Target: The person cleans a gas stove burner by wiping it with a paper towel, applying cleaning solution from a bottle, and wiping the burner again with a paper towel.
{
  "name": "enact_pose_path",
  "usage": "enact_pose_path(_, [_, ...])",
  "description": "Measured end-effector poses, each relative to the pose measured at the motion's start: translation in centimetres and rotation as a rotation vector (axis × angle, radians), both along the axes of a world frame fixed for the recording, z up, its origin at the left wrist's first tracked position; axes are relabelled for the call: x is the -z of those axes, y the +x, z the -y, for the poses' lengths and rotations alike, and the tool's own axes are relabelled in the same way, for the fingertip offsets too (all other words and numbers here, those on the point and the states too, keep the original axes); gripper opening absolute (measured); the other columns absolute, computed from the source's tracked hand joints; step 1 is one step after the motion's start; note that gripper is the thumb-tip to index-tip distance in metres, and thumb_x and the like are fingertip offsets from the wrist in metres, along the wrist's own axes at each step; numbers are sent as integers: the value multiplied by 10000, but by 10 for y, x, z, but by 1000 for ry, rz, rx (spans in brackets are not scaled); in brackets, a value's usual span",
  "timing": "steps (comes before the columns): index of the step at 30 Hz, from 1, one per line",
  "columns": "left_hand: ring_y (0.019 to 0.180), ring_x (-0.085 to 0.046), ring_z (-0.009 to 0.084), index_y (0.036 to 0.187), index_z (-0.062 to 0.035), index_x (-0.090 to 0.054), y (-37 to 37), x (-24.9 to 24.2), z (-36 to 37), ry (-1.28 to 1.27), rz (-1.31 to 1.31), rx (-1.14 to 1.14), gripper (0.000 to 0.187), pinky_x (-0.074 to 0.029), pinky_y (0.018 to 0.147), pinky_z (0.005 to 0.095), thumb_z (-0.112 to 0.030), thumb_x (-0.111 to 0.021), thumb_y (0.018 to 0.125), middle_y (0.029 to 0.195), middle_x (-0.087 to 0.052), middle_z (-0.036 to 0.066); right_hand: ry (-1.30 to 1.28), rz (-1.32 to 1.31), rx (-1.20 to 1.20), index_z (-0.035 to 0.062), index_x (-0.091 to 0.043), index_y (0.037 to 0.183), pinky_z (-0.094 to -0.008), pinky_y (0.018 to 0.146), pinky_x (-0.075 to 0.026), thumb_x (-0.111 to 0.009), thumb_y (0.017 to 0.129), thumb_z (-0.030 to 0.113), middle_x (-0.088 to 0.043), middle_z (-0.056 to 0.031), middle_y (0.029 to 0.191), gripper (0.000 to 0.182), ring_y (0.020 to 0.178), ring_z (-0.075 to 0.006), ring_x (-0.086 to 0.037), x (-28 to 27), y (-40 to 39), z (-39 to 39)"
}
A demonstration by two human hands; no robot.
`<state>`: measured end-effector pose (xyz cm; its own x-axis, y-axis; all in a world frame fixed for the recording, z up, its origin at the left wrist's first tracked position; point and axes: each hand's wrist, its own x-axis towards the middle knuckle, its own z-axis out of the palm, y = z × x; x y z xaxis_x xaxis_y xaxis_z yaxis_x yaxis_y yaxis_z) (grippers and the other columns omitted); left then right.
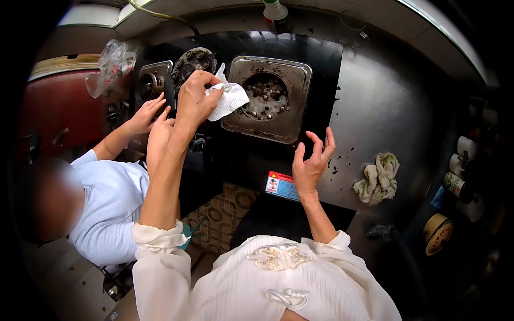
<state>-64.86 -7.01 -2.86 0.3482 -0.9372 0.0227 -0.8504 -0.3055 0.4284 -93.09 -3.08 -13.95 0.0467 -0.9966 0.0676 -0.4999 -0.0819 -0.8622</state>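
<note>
L hand (197,97) pinches a crumpled wht paper towel (231,101) over the L edge of the sq. metal burner tray (298,80), nr the rd burner head (197,59). R hand (312,165) is held w/ fingers spread, nr the tray's R corner. Soiled cloth (377,179) lies on the steel counter (385,107). Co-worker (110,195) in pale tee is at L.

It looks out from the wearer's head, this single camera — tipped forward and steeply down! The gathered white fabric blouse (257,282) crowds the bottom, right under the lens; the bare left hand (195,100) and bare right hand (311,170) come up close. The glossy black flat stovetop (326,69) lies just beyond — straight edges bowing, corners going dark.
</note>
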Motion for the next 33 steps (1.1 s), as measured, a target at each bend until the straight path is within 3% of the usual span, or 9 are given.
enact_pose_path(5, [847,-681,301,968,-23,-682,-17,14,7,-64,191,334,132,-549,752,377,-9,-651,840,959,-677,118,-1,2,-7,52,-643,1176,-482,1086,-436,-675,890,54,-372,-216,1503,288,1362,-426,-447,1,-2,0])
enact_pose_path(9, [950,-646,248,966,-60,-696,-18,44,4,223,392,666,162,-564,787,364,-48,-647,812,910,-674,64,-8,4,-1,55,-643,1177,-486,1082,-437,-674,891,59,-380,-220,1496,287,1365,-421,-449,2,-2,0])
enact_pose_path(19, [756,-691,398,721,28,-652,-61,65,6,350,298,505,105,-556,724,468,-68,-665,761,716,-665,215,13,-36,12,51,-643,1166,-481,1073,-438,-672,891,51,-387,-220,1489,277,1361,-415,-453,-1,1,1])
enact_pose_path(21, [784,-692,404,830,18,-719,-53,62,8,337,26,275,141,-554,715,458,-114,-675,803,798,-704,218,20,-26,4,49,-641,1170,-482,1081,-434,-670,892,48,-376,-220,1496,280,1363,-417,-451,-2,0,1])
enact_pose_path(23, [815,-741,279,1000,-15,-761,-48,49,4,437,-317,4,235,-562,765,354,-185,-710,848,888,-758,169,31,-28,1,46,-643,1165,-483,1103,-423,-671,892,46,-360,-219,1507,274,1370,-420,-444,-3,1,1])
enact_pose_path(27, [866,-708,117,1155,45,-667,-68,50,-15,251,-719,-234,297,-555,777,262,-49,-664,874,961,-755,98,40,-37,-4,41,-644,1168,-477,1140,-394,-668,898,46,-351,-213,1512,271,1387,-413,-427,-3,1,1])
enact_pose_path(29, [927,-744,186,1169,39,-663,-85,57,-16,79,-785,-303,279,-582,810,298,-37,-628,903,994,-757,140,29,-51,-23,36,-645,1172,-475,1145,-386,-669,898,45,-351,-209,1513,275,1390,-411,-424,-5,1,0])
enact_pose_path(31, [1139,-664,202,1323,71,-566,-100,68,-13,-66,-930,-335,409,-536,994,307,39,-564,915,1271,-654,182,27,-62,-24,27,-647,1168,-474,1149,-380,-669,896,41,-348,-210,1517,274,1388,-416,-423,-5,1,1])
enact_pose_path(33, [1203,-660,276,1353,68,-536,-116,77,-9,-219,-755,-266,455,-515,1027,348,76,-482,902,1328,-634,232,11,-85,-46,18,-649,1165,-474,1148,-382,-667,895,37,-345,-215,1520,271,1390,-421,-421,-5,0,2])
